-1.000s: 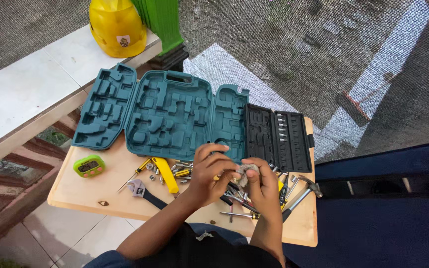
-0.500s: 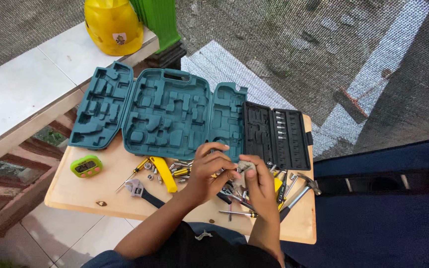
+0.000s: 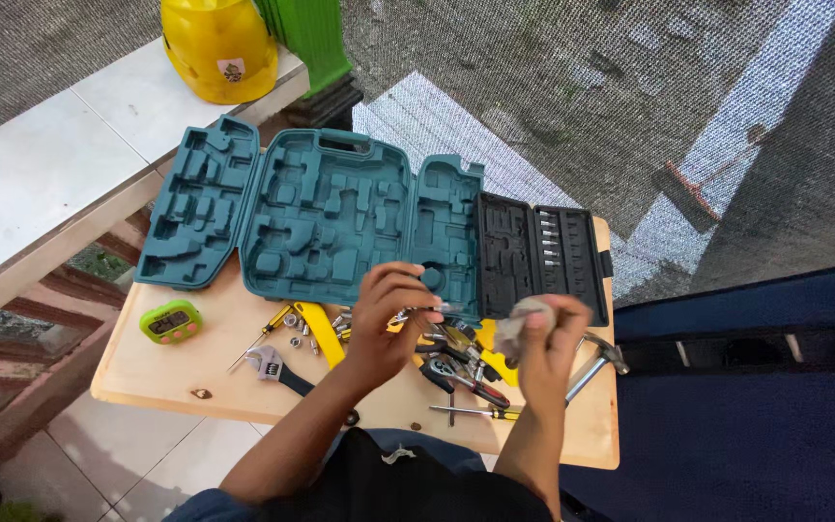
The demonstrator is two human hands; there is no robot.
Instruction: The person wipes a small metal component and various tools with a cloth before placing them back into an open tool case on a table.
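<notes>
My left hand (image 3: 386, 314) pinches a thin metal tool piece (image 3: 429, 311) just above the front edge of an open teal tool case (image 3: 321, 213) whose moulded slots hold nothing. My right hand (image 3: 551, 348) is raised to the right of it and is closed around a crumpled grey cloth (image 3: 517, 321). Between and below the hands lie loose tools on the wooden table (image 3: 171, 377): pliers (image 3: 461, 372), a screwdriver (image 3: 471, 413) and a hammer (image 3: 599, 361). A black bit tray (image 3: 543, 261) adjoins the case on the right.
A green timer (image 3: 172, 321), an adjustable wrench (image 3: 277, 372), a yellow-handled tool (image 3: 319, 333) and several small sockets lie left of my hands. A yellow hard hat (image 3: 216, 48) sits on the white tiled ledge (image 3: 41, 184). A dark blue surface (image 3: 746, 406) lies to the right.
My hands have come apart. The right hand lifted the cloth up and to the right; the left hand drew the metal piece toward the case edge.
</notes>
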